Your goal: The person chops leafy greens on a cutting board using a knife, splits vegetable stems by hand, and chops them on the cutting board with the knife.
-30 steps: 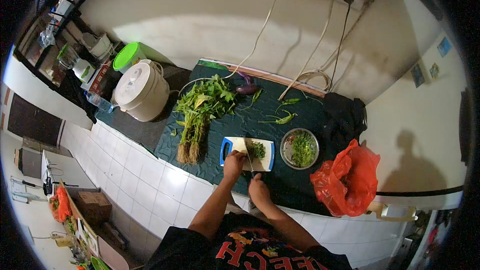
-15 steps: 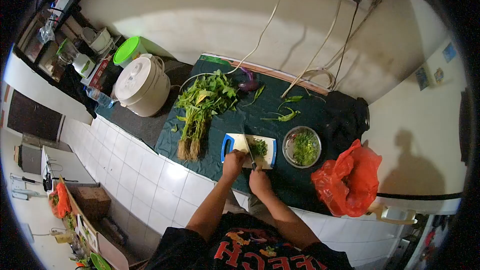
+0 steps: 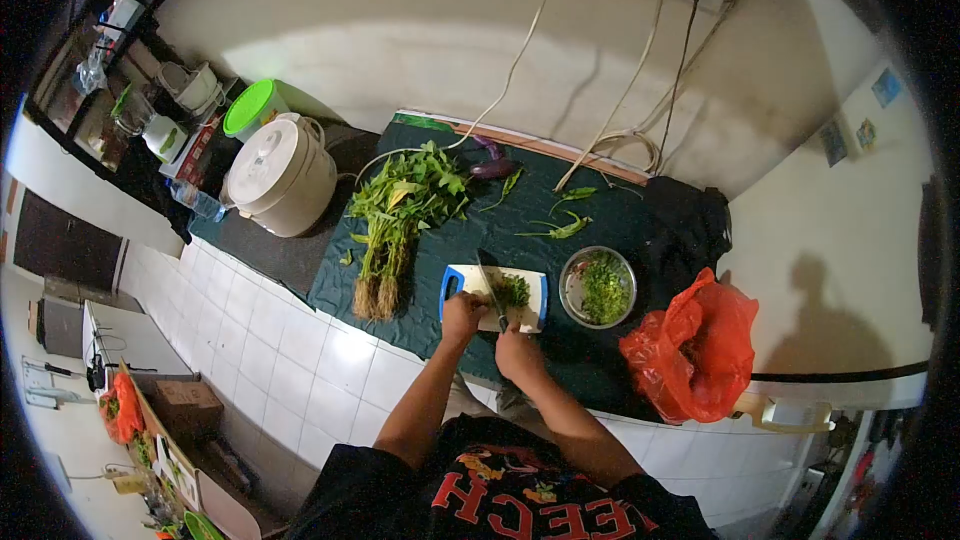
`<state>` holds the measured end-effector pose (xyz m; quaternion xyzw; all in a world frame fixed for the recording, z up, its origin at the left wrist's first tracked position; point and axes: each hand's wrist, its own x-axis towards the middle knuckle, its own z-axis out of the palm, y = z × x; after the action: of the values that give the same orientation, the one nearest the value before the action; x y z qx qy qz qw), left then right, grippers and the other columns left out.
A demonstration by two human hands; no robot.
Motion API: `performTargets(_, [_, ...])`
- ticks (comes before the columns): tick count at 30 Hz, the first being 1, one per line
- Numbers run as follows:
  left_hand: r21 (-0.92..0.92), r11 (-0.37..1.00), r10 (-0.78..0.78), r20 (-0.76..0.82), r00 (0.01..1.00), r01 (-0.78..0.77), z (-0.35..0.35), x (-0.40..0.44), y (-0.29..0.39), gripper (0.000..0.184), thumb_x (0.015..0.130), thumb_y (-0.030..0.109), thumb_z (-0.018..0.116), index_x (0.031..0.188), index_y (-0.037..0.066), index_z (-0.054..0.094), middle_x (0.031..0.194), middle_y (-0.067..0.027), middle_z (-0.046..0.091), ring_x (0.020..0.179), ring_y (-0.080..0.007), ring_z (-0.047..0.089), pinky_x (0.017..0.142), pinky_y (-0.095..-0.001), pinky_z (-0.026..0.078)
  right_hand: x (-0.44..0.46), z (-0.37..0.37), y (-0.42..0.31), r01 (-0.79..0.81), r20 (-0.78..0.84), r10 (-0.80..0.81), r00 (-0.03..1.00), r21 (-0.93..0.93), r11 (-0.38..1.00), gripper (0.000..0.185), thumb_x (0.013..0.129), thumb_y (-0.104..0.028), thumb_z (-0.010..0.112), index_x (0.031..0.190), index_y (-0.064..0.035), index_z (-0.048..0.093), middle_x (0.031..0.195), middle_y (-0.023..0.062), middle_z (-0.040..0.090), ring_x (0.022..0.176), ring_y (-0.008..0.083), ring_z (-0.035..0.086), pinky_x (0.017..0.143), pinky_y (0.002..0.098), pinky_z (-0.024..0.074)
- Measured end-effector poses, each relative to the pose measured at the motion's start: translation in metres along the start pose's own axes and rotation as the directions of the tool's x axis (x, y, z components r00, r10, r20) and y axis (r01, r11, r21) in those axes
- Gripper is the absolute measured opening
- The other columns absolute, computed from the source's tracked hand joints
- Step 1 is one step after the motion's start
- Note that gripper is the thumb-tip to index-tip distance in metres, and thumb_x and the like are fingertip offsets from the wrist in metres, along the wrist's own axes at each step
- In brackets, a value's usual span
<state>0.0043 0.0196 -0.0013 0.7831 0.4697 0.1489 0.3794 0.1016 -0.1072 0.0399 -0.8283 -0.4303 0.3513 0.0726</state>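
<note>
A white cutting board [image 3: 525,315] with blue ends lies near the front edge of the table. Chopped greens [image 3: 513,290] are piled on its right half. My right hand [image 3: 519,351] is closed on the handle of a knife [image 3: 490,283], whose blade points away over the board. My left hand [image 3: 464,316] rests at the board's left front, fingers bent together beside the blade; what they pinch is too small to make out. Right of the board stands a metal bowl [image 3: 598,287] holding cut greens.
Bundled leafy greens [image 3: 410,195] with roots lie left of the board. An eggplant [image 3: 492,169] and green chilies [image 3: 566,228] are farther back. A red plastic bag [image 3: 690,350] sits at the right front, a rice cooker [image 3: 283,177] at the left.
The knife blade has tilted and swung somewhat to the left over the board. My hands stay close to the board's front edge, and the camera view has shifted slightly.
</note>
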Motion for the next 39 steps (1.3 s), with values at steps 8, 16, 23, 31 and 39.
performTargets(8, [0.061, 0.982, 0.178, -0.007, 0.984, -0.177, 0.006, -0.009, -0.009, 0.019, 0.079, 0.016, 0.07, 0.093, 0.004, 0.074, 0.094, -0.0158, 0.067, 0.085, -0.0341, 0.067, 0.076, -0.0434, 0.054, 0.015, 0.025, 0.008, 0.063, -0.196, -0.044, 0.98, 0.089, 0.994, 0.036, 0.1, -0.021, 0.047, 0.114, 0.0112, 0.045, 0.087, 0.0295, 0.067, 0.079, 0.0465, 0.067, 0.069, 0.0516, 0.0556])
performTargets(16, [0.399, 0.87, 0.252, 0.147, 0.957, -0.29, -0.008, -0.03, 0.001, 0.028, 0.081, 0.012, 0.061, 0.109, 0.012, 0.068, 0.102, -0.0108, 0.059, 0.094, -0.0316, 0.06, 0.078, -0.0415, 0.055, -0.016, 0.021, -0.001, -0.019, -0.154, 0.039, 0.987, 0.127, 0.992, 0.037, 0.1, -0.024, 0.047, 0.117, 0.0088, 0.042, 0.085, 0.0277, 0.068, 0.08, 0.0444, 0.069, 0.069, 0.0525, 0.056])
performTargets(23, [0.371, 0.881, 0.244, 0.172, 0.954, -0.292, -0.003, -0.03, -0.011, 0.032, 0.084, 0.008, 0.055, 0.113, 0.011, 0.069, 0.107, -0.0151, 0.059, 0.097, -0.0339, 0.061, 0.079, -0.0425, 0.055, -0.007, 0.001, -0.01, 0.018, -0.108, -0.01, 0.994, 0.066, 0.998, 0.034, 0.101, -0.023, 0.046, 0.114, 0.0089, 0.046, 0.085, 0.0286, 0.067, 0.079, 0.0448, 0.068, 0.066, 0.0514, 0.0559])
performTargets(31, [0.126, 0.947, 0.297, -0.002, 0.955, -0.294, 0.003, -0.031, -0.016, 0.026, 0.085, 0.006, 0.056, 0.106, 0.005, 0.071, 0.096, -0.0182, 0.065, 0.088, -0.0363, 0.066, 0.074, -0.0429, 0.055, 0.002, 0.016, 0.001, 0.087, -0.22, -0.077, 0.972, 0.036, 0.996, 0.031, 0.1, -0.022, 0.049, 0.109, 0.0079, 0.047, 0.082, 0.0282, 0.067, 0.075, 0.042, 0.069, 0.064, 0.0492, 0.0567])
performTargets(39, [0.15, 0.953, 0.275, -0.061, 0.959, -0.264, 0.008, -0.031, -0.019, 0.022, 0.083, 0.003, 0.059, 0.1, 0.006, 0.073, 0.093, -0.018, 0.066, 0.082, -0.0358, 0.066, 0.071, -0.0429, 0.054, -0.008, 0.035, 0.005, 0.017, -0.213, -0.017, 0.977, -0.002, 1.0, 0.029, 0.1, -0.021, 0.047, 0.108, 0.0067, 0.047, 0.075, 0.0242, 0.067, 0.067, 0.0415, 0.068, 0.058, 0.0497, 0.0556])
